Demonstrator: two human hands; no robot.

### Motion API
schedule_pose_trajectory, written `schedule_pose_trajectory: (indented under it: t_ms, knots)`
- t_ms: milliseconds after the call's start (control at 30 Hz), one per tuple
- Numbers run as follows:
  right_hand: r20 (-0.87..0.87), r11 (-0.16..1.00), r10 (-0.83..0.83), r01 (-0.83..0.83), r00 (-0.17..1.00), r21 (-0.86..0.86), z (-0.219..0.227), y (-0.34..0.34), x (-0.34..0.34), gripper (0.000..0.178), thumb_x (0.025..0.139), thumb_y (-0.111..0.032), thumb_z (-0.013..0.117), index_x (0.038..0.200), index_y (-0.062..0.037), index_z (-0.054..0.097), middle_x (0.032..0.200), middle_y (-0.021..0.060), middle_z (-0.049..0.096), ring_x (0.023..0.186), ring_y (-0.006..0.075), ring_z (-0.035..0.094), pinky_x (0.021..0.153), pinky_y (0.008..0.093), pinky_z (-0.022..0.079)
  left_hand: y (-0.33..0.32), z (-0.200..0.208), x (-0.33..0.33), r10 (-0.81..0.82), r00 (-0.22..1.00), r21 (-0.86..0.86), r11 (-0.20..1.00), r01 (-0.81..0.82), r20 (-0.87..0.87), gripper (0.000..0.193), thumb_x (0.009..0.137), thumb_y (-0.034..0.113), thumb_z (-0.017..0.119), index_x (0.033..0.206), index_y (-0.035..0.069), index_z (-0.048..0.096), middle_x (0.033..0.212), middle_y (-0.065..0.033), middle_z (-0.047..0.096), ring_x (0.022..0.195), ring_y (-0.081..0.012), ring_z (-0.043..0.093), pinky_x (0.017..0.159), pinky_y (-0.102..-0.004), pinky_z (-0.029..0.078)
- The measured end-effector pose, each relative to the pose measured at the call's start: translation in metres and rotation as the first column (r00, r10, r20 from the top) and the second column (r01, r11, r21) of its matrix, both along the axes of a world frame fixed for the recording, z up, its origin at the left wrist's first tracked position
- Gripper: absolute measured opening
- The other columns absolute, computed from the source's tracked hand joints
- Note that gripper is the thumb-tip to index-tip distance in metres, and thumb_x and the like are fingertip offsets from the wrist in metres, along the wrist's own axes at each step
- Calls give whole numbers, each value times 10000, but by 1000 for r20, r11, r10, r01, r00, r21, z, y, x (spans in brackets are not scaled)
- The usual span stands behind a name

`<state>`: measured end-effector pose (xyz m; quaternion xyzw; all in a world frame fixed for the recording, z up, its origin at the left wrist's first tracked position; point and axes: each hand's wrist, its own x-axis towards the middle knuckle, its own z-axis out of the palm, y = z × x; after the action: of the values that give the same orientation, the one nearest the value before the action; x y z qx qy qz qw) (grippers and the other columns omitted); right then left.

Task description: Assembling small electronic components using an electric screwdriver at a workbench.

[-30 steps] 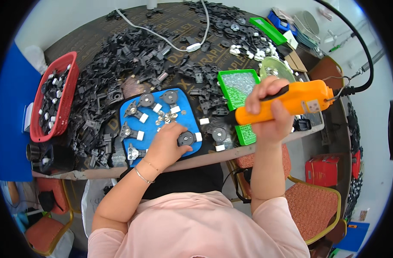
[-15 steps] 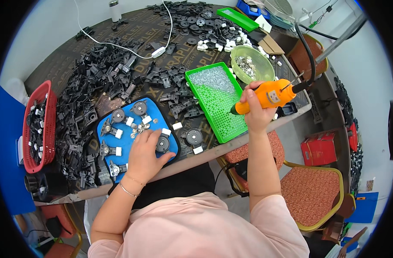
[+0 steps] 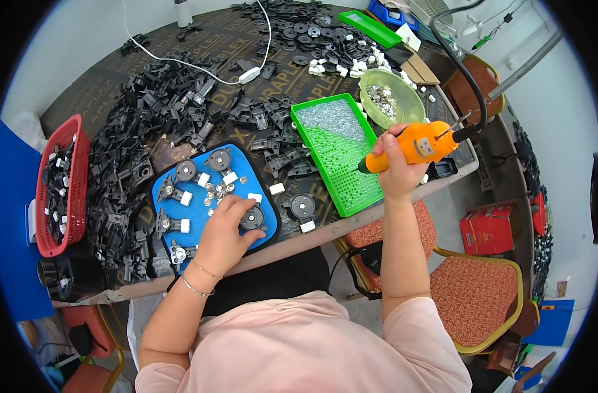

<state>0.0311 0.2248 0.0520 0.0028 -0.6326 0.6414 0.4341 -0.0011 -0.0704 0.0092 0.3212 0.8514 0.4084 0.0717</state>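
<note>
On the blue mat [image 3: 210,167], my left hand [image 3: 225,229] has its thumb and fingers closed around a black wheel assembly [image 3: 252,218] with a white block. Several similar assemblies, such as one with a round disc [image 3: 218,160], lie around the mat's left and far sides. Small metal pieces [image 3: 219,190] are heaped near my left fingertips. My right hand [image 3: 402,171] grips an orange electric screwdriver [image 3: 417,144], its dark tip pointing left above the green perforated tray [image 3: 335,167]. Silvery screws [image 3: 332,119] fill the far end of that tray.
Black plastic parts [image 3: 138,144] pile across the table's left side. A red basket [image 3: 81,177] stands far left, a yellow-green bowl [image 3: 404,98] beyond the tray. Another wheel assembly [image 3: 303,206] lies right of the mat. The screwdriver's black cable [image 3: 461,65] runs upward.
My left thumb has drawn in against the wheel assembly, so the fingers now close round it. The screwdriver stays in my right hand, and the whole view has shifted slightly.
</note>
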Motion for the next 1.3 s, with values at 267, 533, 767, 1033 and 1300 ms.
schedule_pose_trajectory:
  t_ms: [267,533,767,1033,1300]
  knots:
    - [-42,1000,21,-22,999,-22,1,1,0,162,841,34,579,980,-13,511,776,89,549,627,161,547,585,281,465,-1,1,-1,3,1000,7,1000,-3,-3,572,589,83,842,1107,35,604,1087,-129,565,942,-307,590,779,-347,513]
    - [-28,1000,6,-6,1000,-5,2,-1,-2,168,841,32,581,985,-12,507,761,90,549,624,163,551,587,279,466,-1,10,1,13,999,-22,1000,-12,44,620,576,82,854,1142,44,604,1127,-139,571,962,-300,600,803,-338,521]
    - [-12,1000,-15,15,1000,1,1,1,-1,165,844,31,580,983,-13,503,775,88,553,617,166,554,579,281,468,-2,11,0,-1,1000,-46,999,3,30,586,640,109,813,1180,51,593,1125,-126,565,950,-311,592,805,-368,504]
    - [-18,1000,7,-7,1000,-25,-1,1,-1,157,852,23,577,984,-18,502,824,79,547,626,164,548,575,287,461,-3,11,-1,-9,995,-50,999,14,95,562,649,100,805,1171,53,601,1117,-118,568,943,-311,593,803,-367,502]
    - [-159,957,210,-236,965,-169,40,-27,14,161,860,-84,578,999,-32,514,901,107,529,633,181,545,577,310,457,-2,-3,-8,-2,997,-4,1000,2,79,521,598,46,839,1079,48,637,1246,-101,555,917,-238,618,720,-303,526]
